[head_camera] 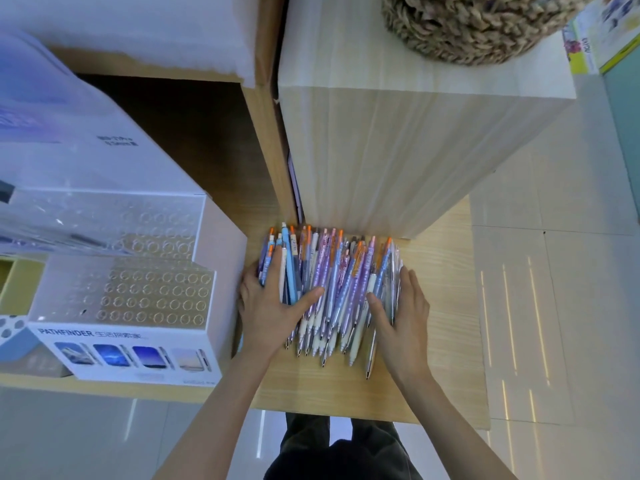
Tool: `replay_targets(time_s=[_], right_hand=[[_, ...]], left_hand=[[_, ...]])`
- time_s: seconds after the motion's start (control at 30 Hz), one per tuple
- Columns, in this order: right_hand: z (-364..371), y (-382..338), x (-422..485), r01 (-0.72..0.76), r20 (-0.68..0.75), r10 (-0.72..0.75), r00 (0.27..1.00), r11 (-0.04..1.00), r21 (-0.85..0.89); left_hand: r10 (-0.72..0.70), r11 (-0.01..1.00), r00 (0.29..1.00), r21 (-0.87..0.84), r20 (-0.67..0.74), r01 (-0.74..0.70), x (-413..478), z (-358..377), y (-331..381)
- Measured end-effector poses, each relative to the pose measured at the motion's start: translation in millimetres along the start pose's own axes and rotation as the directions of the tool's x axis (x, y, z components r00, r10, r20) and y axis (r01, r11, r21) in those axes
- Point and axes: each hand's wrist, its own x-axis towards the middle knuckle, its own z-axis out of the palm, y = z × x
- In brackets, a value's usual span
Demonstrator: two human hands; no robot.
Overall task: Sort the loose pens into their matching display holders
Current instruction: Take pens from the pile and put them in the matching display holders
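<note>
A pile of loose pens, purple, blue and white with orange caps, lies on the wooden shelf, tips pointing toward me. My left hand rests flat on the pile's left side, fingers spread over several pens. Flat against the right side of the pile lies my right hand, fingers straight. To the left stands a white stepped display holder with rows of round holes, all unfilled where visible.
A tall pale wooden box stands right behind the pens, with a woven basket on top. Behind the holder is a white carton. A blue holder corner shows at far left. The shelf's front edge is near my body.
</note>
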Motion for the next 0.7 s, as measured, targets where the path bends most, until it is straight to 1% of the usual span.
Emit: replay_targets(time_s=[0.1,0.17,0.27,0.37,0.43,0.57,0.7], right_hand=[[-3,5,0,0.01,0.003,-0.01,1.0,1.0,0.001],[-5,10,-3,0.008,0.002,-0.009,1.0,1.0,0.016],[-12,16,-4,-0.003,-0.011,0.004,1.0,0.998,0.064],[-20,22,1,-0.016,-0.039,0.019,0.999,0.995,0.095],[-23,24,2,0.003,-0.041,-0.001,0.999,0.998,0.06],[-13,17,5,0.107,-0.021,-0.107,0.994,0.994,-0.02],[0,-2,5,0.12,-0.012,-0.121,0.993,0.992,-0.024]], left_hand=[[-0.024,0.997,1.0,0.073,-0.003,0.024,-5,4,8],[-0.007,0.994,1.0,0.108,0.009,0.006,-10,8,12],[0.031,0.998,0.999,0.057,0.023,-0.032,-18,24,23],[0.056,0.997,0.997,0.048,0.045,-0.058,-29,46,40],[0.046,0.998,0.998,0.032,0.04,-0.047,-33,56,49],[0.06,0.998,0.997,-0.03,0.041,-0.059,-35,59,53],[0.067,0.997,0.997,-0.033,0.034,-0.066,-32,51,49]])
